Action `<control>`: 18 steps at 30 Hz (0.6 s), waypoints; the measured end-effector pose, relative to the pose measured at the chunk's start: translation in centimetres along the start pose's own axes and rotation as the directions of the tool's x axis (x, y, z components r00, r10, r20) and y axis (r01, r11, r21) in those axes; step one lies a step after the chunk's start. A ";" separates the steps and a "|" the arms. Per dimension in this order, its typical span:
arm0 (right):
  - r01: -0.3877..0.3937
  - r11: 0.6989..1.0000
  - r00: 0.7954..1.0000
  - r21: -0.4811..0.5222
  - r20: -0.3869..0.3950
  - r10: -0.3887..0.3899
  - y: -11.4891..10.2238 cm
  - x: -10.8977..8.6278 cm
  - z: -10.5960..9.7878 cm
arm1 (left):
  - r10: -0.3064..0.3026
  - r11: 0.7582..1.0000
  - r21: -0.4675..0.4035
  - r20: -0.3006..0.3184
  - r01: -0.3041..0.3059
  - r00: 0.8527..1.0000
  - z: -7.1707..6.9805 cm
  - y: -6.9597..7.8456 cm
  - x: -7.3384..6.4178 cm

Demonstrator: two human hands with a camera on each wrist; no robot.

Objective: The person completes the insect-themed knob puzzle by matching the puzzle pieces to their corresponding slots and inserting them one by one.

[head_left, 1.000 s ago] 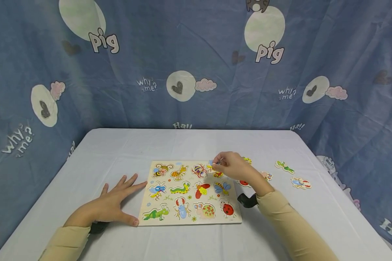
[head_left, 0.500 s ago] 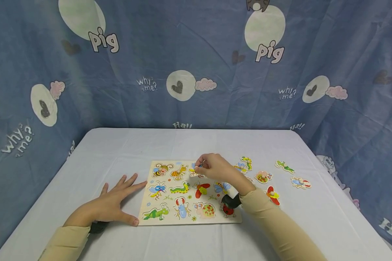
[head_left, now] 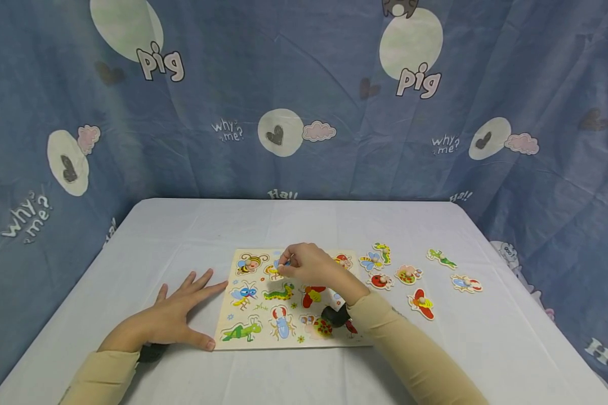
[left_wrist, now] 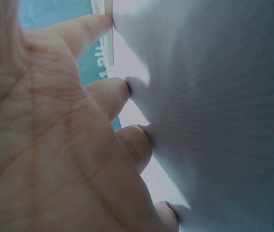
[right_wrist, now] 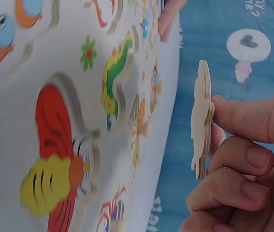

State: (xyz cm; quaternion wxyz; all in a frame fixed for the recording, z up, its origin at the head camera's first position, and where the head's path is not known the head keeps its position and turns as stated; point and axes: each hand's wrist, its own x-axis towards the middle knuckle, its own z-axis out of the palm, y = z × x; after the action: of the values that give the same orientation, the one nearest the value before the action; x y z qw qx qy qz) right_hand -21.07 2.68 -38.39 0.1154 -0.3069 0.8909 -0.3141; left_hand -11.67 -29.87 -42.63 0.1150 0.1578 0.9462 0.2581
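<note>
Pinching a wooden piece [right_wrist: 202, 121] between thumb and fingertips, the right hand [head_left: 311, 267] is hovering over the upper part of the puzzle board [head_left: 263, 343]. The right wrist view is showing this piece on edge, its plain wooden underside facing the board and not touching it. Spreading its fingers and gripping nothing, the left hand [head_left: 179, 312] is resting its fingertips at the board's left side, the thumb touching near the lower left corner. The board is lying flat on the white desk [head_left: 496, 337], with a bee piece [head_left: 251, 264] sitting at its top left. To the right of the board, seven loose pieces are lying on the desk: a dragonfly [head_left: 371, 261] and a caterpillar [head_left: 383, 253] are lying close together, a ladybird [head_left: 380, 281] and a snail [head_left: 408, 274] are lying just nearer the person, a red-winged bug [head_left: 421, 304] is lying nearer again, and a grasshopper [head_left: 441, 259] and a beetle [head_left: 466, 283] are lying farther right. Behind the desk, a blue printed curtain [head_left: 304, 73] is hanging.
</note>
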 end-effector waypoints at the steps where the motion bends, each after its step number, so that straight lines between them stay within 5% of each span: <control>1: -0.001 1.000 1.000 0.000 0.003 0.001 -0.1 0.1 0.2 | 0.000 1.000 0.000 0.000 0.000 1.000 0.0 0.0 0.0; 18: 0.015 1.000 0.997 0.013 0.077 -0.016 -1.8 1.7 2.5 | 0.014 1.000 -0.013 0.009 -0.014 1.000 -0.1 0.0 -0.1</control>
State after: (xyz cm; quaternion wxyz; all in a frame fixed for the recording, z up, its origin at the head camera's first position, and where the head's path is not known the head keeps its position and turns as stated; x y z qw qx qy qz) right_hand -20.52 -0.69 -39.22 0.1491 -0.3249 0.8815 -0.3084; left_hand -11.64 -29.95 -42.53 0.1185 0.1648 0.9429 0.2641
